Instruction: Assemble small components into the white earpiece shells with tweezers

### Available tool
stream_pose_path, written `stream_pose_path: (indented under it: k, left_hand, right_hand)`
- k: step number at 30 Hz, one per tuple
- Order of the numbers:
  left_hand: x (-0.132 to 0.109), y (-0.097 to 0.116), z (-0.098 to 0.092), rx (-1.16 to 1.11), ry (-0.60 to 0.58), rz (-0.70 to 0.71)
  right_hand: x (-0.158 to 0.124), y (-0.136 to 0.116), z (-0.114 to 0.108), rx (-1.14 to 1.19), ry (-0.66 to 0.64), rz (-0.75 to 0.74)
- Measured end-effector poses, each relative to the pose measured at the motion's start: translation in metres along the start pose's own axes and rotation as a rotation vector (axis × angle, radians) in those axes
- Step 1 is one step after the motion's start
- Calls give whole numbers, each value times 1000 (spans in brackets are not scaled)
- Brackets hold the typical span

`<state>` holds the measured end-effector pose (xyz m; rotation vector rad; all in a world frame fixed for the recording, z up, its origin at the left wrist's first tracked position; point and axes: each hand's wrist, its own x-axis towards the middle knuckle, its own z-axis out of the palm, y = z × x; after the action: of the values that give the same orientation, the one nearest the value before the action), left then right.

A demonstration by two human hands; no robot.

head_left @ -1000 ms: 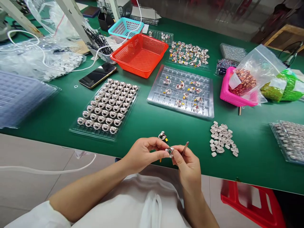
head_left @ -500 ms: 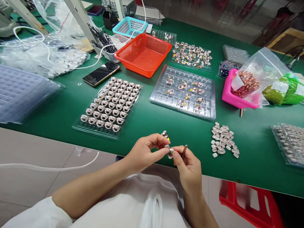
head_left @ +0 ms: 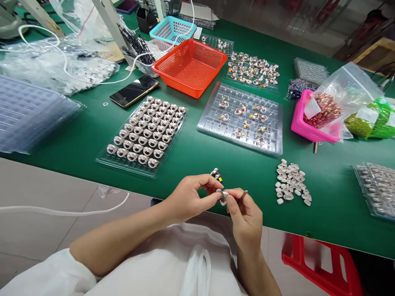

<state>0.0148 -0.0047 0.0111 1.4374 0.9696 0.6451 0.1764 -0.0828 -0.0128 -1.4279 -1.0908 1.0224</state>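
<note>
At the left edge of the table, a stack of clear blister trays. Further in, a dark phone lying flat, and in front of it a clear tray of pale shell pieces set in rows. Toward the back edge, an orange basket, with a teal basket behind it.

At the front edge, near the middle, the left hand, fingers closed, thumb and forefinger pinching a small silvery part held just over that edge. Just behind, on the green surface, a second small part with a yellow tab. Meeting the left, the right hand, fingers closed on the same silvery part, a thin brown stick tucked among them.

Behind the hands, a gridded clear tray carrying a few assembled pieces. Right of the hands, a loose heap of white pieces. Toward the right edge, a pink basket holding a bag of copper coils.
</note>
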Motion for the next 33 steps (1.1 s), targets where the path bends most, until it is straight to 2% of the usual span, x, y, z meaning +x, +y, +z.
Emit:
stream_pose_path:
  k: [13, 18, 24, 27, 33]
  left_hand:
    - [1, 2, -3, -84, -66, -70]
    - [0, 1, -2, -79, -51, -78]
    - [-1, 0, 7, 25, 82, 9]
    - [-2, 0, 9, 61, 97, 43]
    - [-3, -4, 5, 24, 46, 94]
  right_hand:
    - [2, 3, -6, -155, -47, -87]
    - [4, -1, -4, -282, -28, -273]
    - [4, 4, 3, -450, 77, -550]
    - [2, 7, 5, -468, 129, -539]
    - [-1, 12, 4, -404, 168, -441]
